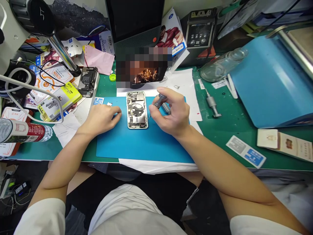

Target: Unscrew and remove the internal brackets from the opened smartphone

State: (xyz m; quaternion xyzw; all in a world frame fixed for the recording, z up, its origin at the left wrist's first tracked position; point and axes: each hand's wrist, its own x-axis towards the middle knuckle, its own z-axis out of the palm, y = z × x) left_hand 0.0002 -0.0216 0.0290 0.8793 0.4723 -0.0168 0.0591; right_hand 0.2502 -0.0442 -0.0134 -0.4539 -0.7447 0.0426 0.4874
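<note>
An opened smartphone [137,111] lies on the blue mat [144,143], its battery and circuit boards exposed. My right hand [172,112] is just right of it, closed round a small grey screwdriver [160,100] whose thin tip points down towards the phone's right edge. Partly behind those fingers a second grey cylindrical tool [166,108] shows on the mat. To the phone's left, my left hand [104,118] rests on the mat with its fingers curled in and thumb near the index finger. Nothing shows between them, and it does not touch the phone.
A propped screen [149,73], partly blurred out, stands behind the phone. Another opened phone [87,82] sits back left near boxes and a water bottle [24,130]. On the right are a grey screwdriver [212,102], a glass jar [222,65], a blue tray [271,81] and cards [245,151].
</note>
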